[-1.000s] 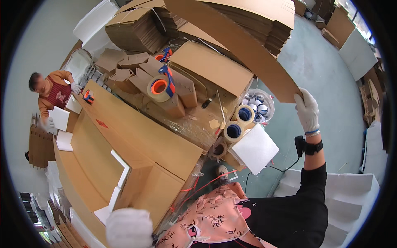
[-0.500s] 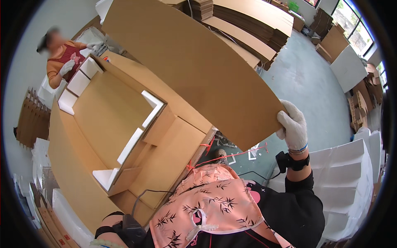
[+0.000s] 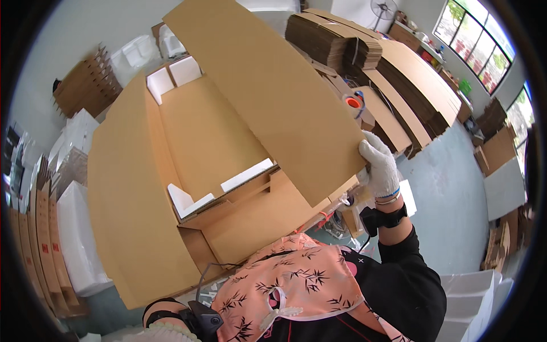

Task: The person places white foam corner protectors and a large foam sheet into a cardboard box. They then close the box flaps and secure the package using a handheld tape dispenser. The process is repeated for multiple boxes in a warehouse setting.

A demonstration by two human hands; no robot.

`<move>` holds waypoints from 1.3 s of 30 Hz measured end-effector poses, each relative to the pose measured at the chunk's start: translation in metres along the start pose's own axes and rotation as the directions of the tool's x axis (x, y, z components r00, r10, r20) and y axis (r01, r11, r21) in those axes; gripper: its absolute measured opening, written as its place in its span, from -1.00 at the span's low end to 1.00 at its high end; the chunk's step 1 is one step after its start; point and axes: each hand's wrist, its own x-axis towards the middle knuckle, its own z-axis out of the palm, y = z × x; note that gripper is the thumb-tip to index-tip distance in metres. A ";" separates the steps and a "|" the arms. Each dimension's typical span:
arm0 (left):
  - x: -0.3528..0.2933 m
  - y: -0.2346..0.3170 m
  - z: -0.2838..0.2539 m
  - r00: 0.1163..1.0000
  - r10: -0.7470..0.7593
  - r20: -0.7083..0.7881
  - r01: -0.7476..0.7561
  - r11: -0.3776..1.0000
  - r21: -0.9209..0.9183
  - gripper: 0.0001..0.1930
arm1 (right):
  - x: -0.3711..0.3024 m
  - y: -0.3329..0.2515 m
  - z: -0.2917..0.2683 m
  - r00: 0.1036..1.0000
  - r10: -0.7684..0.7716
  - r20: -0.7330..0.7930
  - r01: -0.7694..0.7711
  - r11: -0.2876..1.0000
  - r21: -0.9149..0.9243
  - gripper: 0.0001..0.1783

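Observation:
My right hand [image 3: 379, 165], in a white knit glove, grips the near right edge of a long brown cardboard panel [image 3: 273, 97], thumb on top. The panel is raised and slants across the right side of an open cardboard box [image 3: 213, 125]. Whether it is joined to the box cannot be told. White foam pieces line the box's ends: an angled one [image 3: 188, 202] and a strip [image 3: 248, 174] near me, others [image 3: 159, 86] at the far end. A wide flap [image 3: 128, 216] spreads out on the left. Of my left hand [image 3: 174, 335] only a gloved bit shows at the bottom edge, fingers hidden.
Stacked flat cardboard [image 3: 419, 74] lies at the back right, with an orange-cored tape roll [image 3: 353, 102] before it. White foam blocks [image 3: 82, 245] and upright cardboard sheets [image 3: 43, 245] stand on the left. More white foam [image 3: 467, 302] is at the lower right.
The view has swung, so the box now lies more upright in it. My right hand still holds the panel. The person at the far left is no longer visible.

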 end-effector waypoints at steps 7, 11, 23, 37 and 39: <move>-0.004 0.015 -0.009 0.990 -0.111 0.090 0.077 0.945 0.318 -0.51 | 0.063 0.004 0.041 0.951 0.080 0.298 -0.051 0.993 -0.104 -0.57; -0.008 0.023 -0.009 0.969 -0.228 0.099 0.133 0.812 0.568 -0.48 | 0.098 0.014 0.043 0.881 0.085 0.466 -0.046 0.995 -0.093 -0.52; -0.159 0.007 -0.045 0.004 -0.999 0.036 0.579 -0.027 -0.815 -0.39 | 0.181 0.075 0.000 0.667 -0.079 0.740 0.217 0.972 -0.092 -0.33; -0.126 0.002 0.039 0.027 -0.848 -0.529 0.865 0.285 -0.413 -0.61 | 0.230 0.105 -0.055 0.640 0.142 0.755 -0.132 0.989 -0.073 -0.48; -0.130 0.004 0.035 0.060 -0.822 -0.567 0.917 0.269 -0.294 -0.63 | 0.225 0.102 -0.050 0.655 0.130 0.744 -0.111 0.991 -0.075 -0.45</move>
